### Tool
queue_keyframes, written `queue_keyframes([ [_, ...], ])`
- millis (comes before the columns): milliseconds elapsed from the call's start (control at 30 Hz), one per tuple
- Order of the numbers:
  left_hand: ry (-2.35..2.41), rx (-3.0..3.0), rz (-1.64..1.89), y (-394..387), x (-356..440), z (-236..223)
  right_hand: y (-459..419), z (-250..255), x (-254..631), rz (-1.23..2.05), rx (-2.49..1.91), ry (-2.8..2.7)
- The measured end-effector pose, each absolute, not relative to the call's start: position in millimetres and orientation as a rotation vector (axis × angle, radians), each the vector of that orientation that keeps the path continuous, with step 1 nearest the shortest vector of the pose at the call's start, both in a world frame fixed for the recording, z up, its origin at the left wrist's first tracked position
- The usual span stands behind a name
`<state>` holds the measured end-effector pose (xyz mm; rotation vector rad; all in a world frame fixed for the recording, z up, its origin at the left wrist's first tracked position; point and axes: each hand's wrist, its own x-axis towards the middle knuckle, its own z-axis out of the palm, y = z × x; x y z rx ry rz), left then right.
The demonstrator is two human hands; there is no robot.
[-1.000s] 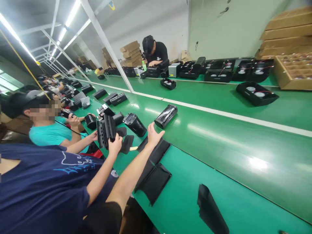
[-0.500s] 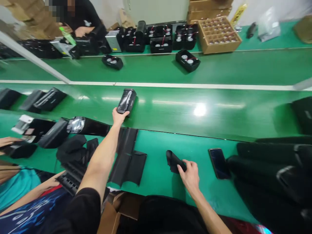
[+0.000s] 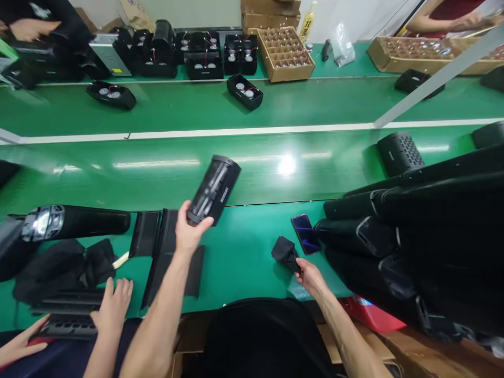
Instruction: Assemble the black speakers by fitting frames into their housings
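From where I stand, the dark-screened rectangular phone (image 3: 306,234) on the green tabletop (image 3: 240,273) makes a good mark to go by. Left of it and a little beyond, the person's left hand (image 3: 189,231) has hold of a glossy black housing with rounded edges and pale lettering (image 3: 216,189), thumb and fingers spread about as wide as its near end and pressed against it. The housing leans, its far end tipped away to the right; whether its underside touches the green surface I can't tell.

Just on the near side of the phone, the right hand (image 3: 311,275) pinches a crumpled piece of soft black material (image 3: 285,250), thumb and fingers drawn close together on its near end, the rest bunching out to the left.

Right of the phone rises a large pile of long black rounded casings (image 3: 444,236), its nearest pieces just beside the phone. Well to the left of the phone lie thin black curved panels (image 3: 169,231), and farther left a co-worker's hands (image 3: 114,307) grip a black slotted part (image 3: 69,323).

Beyond the phone, past a white stripe (image 3: 244,131), sit a black tub with two round pale discs (image 3: 244,92) and a divided brown cardboard box (image 3: 292,75).
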<state>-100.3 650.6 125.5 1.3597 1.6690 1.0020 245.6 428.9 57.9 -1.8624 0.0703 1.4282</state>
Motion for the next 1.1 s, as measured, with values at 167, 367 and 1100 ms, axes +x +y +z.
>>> queue_keyframes([
  [167,1.704,1.376,0.841,559,-59,111,425,60,254,1.535,-1.752,0.265],
  [367,1.847,1.592,0.692,512,-54,100,371,72,258,1.482,-1.917,0.357],
  [1100,1.732,1.456,0.632,445,-31,85,474,81,180,1.67,-1.844,-0.717],
])
